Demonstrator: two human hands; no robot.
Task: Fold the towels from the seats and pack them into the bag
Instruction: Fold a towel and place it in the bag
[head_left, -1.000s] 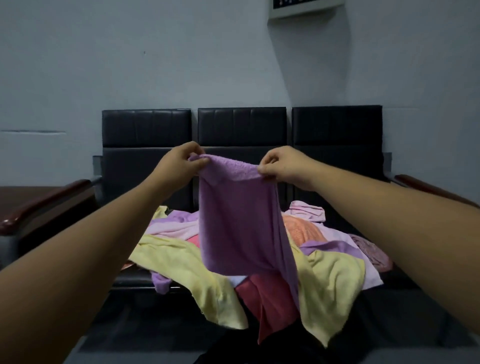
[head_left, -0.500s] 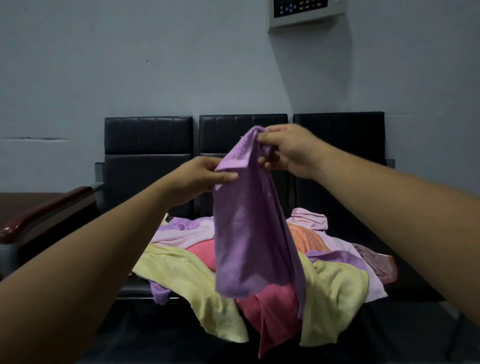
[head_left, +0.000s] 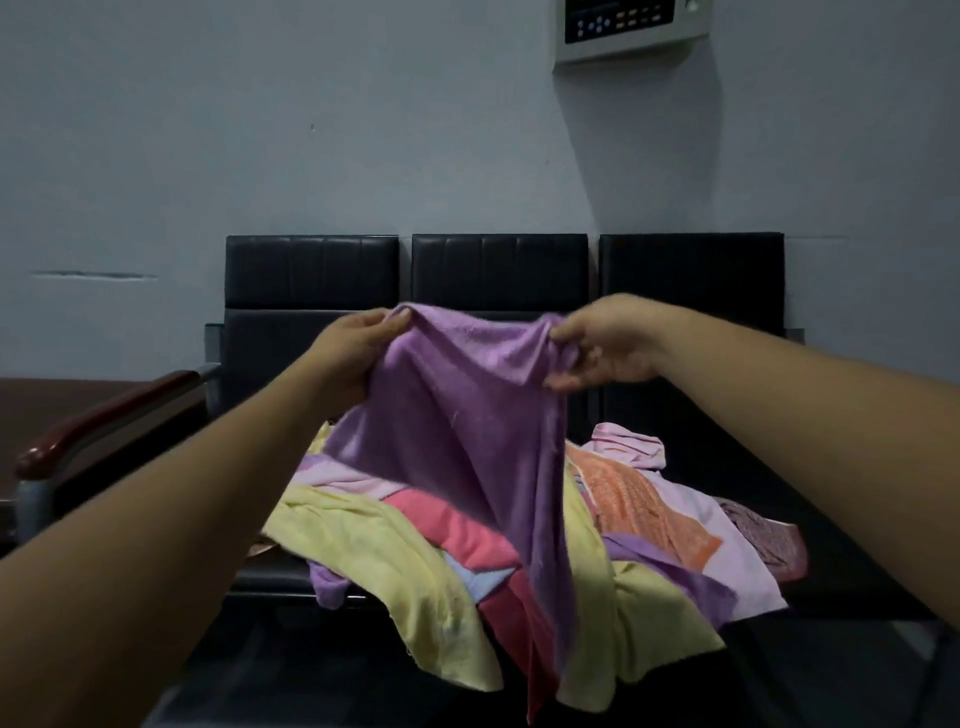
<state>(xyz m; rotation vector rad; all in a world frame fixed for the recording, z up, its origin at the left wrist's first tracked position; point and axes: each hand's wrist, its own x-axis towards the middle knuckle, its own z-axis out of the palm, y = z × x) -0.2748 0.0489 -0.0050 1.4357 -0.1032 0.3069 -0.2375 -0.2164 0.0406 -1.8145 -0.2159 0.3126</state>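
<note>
The purple towel (head_left: 467, 415), held up between the left hand (head_left: 353, 353) and the right hand (head_left: 608, 343), hangs like a curtain in front of the middle of the pile of towels (head_left: 363, 545) and blocks a straight reach there. There is open air on either side of it, above the pile's left and right edges. The black backrests (head_left: 311, 270) close off the far side. The wooden armrest (head_left: 104, 415) bounds the left. A strip of the left seat (head_left: 270, 577) beside the pile lies bare.

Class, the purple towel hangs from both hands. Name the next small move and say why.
Probably bring the left hand to meet the right hand, folding the purple towel in half: it hangs spread and unfolded between both pinched corners, above the towel pile.
</note>
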